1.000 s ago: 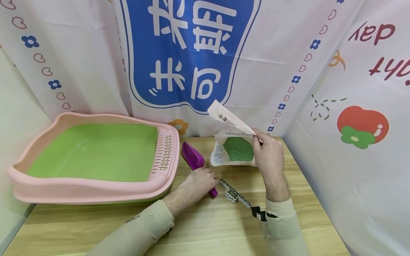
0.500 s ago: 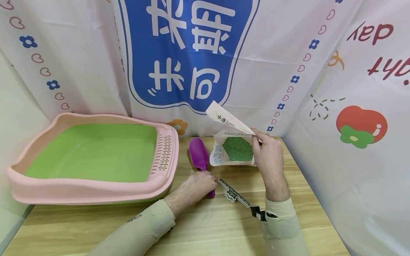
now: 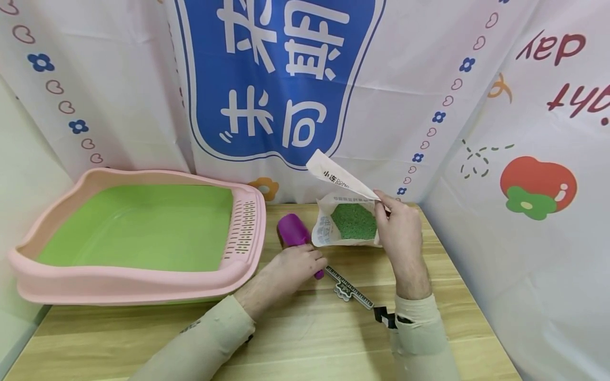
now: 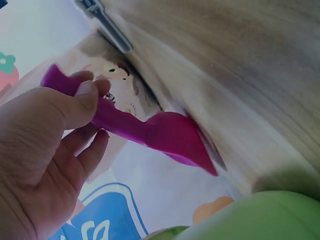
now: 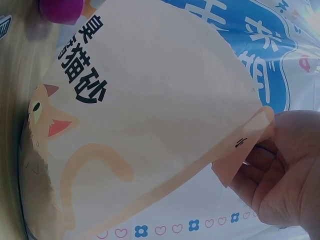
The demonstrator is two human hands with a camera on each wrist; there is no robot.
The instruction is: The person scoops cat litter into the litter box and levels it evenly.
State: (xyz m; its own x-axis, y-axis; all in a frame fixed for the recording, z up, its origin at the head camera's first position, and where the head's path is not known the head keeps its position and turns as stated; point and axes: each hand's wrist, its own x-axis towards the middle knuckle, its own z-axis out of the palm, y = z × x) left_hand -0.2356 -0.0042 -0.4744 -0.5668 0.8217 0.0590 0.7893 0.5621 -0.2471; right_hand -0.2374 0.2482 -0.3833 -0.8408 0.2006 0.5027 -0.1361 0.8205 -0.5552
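My left hand (image 3: pixel 292 267) grips the handle of a purple scoop (image 3: pixel 292 229), low over the table between the litter box and the bag. In the left wrist view thumb and fingers pinch the scoop's handle (image 4: pixel 117 120), and its bowl holds nothing that shows. My right hand (image 3: pixel 401 230) pinches the upper right edge of a white cat litter bag (image 3: pixel 323 230), keeping its mouth spread. Inside lies green granular litter (image 3: pixel 353 221). The right wrist view shows the bag's printed side (image 5: pixel 145 95) with a cat drawing, its top edge in my right fingers.
A pink-rimmed litter box (image 3: pixel 128 280) with a green basin takes up the left of the wooden table (image 3: pixel 305 338). A long toothed bag clip (image 3: pixel 350 287) lies before the bag. A printed curtain (image 3: pixel 395 95) hangs close behind.
The scoop has swung upright from its leftward tilt, then tipped left again with its bowl lower in view. My left hand shifts slightly with it. The right hand and bag stay put.
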